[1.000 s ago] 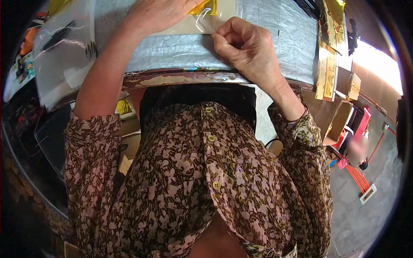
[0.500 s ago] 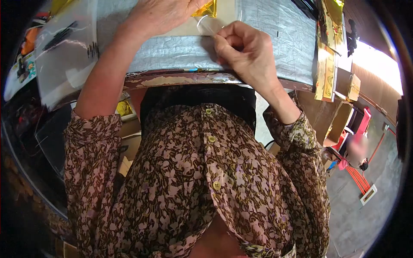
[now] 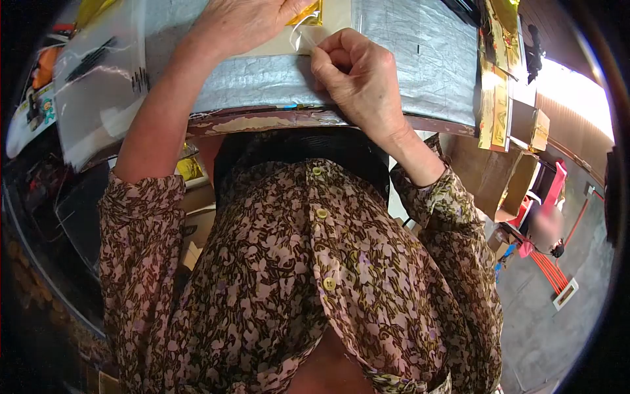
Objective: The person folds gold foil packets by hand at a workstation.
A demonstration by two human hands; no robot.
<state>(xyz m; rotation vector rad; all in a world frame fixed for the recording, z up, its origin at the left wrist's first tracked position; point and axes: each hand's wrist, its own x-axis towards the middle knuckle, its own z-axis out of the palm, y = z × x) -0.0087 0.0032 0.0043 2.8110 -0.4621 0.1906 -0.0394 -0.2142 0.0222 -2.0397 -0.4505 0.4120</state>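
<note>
At the top of the view, my left hand [image 3: 246,26] rests by a gold foil piece [image 3: 314,14] that lies on a cream sheet [image 3: 279,46]; its fingertips run toward the top edge and are partly cut off. My right hand [image 3: 361,75] is closed in a pinch on a thin clear strip [image 3: 303,38], which curls up beside the foil's lower edge. Beneath both hands, a grey-blue cloth [image 3: 420,72] covers the worktable.
Clear plastic sheets [image 3: 105,85] hang over the table's left side. Gold-printed strips [image 3: 495,98] and open cardboard boxes [image 3: 515,184] are at the right. The worn table edge [image 3: 262,123] runs close to my body. Another person [image 3: 546,226] is at the far right.
My right hand has moved a little left, toward my left hand, with the clear strip. The strip's curl has shifted left too. My left hand has barely moved.
</note>
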